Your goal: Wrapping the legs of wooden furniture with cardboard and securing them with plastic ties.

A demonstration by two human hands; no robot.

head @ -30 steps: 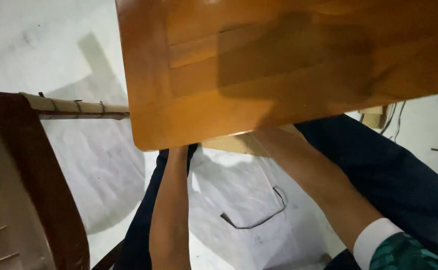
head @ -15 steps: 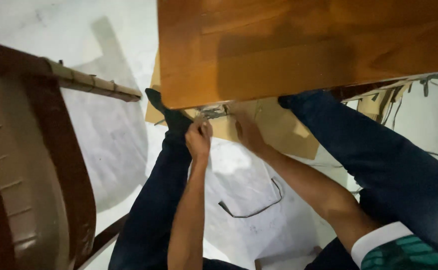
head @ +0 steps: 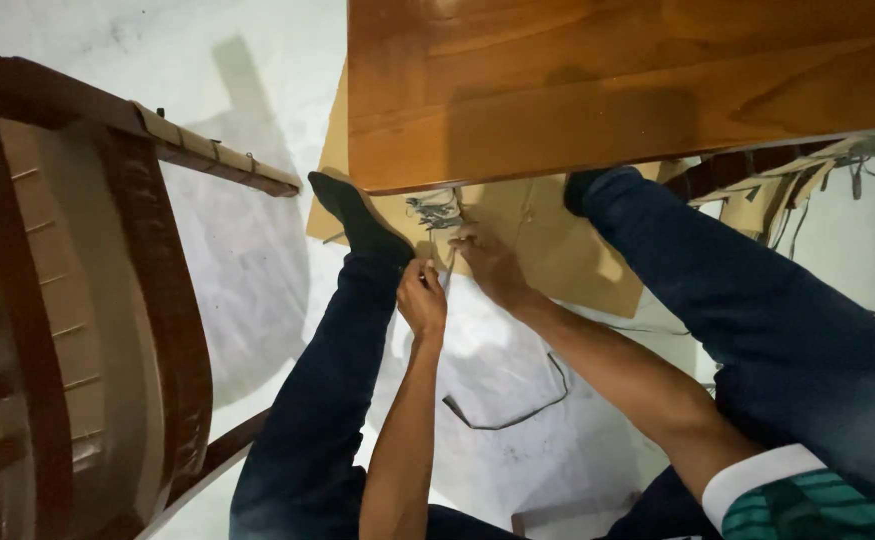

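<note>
My left hand (head: 422, 295) and my right hand (head: 487, 262) meet low down between my legs, just under the front edge of an orange-brown wooden table (head: 617, 90). Both pinch a thin dark strip (head: 448, 262) that runs up to a tangled bundle of dark strips (head: 437, 212) lying on a flat cardboard sheet (head: 547, 250) on the floor. My legs in dark blue trousers (head: 757, 300) spread to either side, and a dark-socked foot (head: 357, 222) rests beside the cardboard.
A dark brown wooden chair (head: 77, 300) with a strip-bound rail stands at the left. A loose bent strip (head: 517, 405) lies on the white floor between my legs. More cardboard pieces and strips (head: 757, 195) sit under the table at the right.
The view has shifted so the table edge sits higher and my hands show from under it. They have drawn back slightly toward me, both now gripping the thin strip.
</note>
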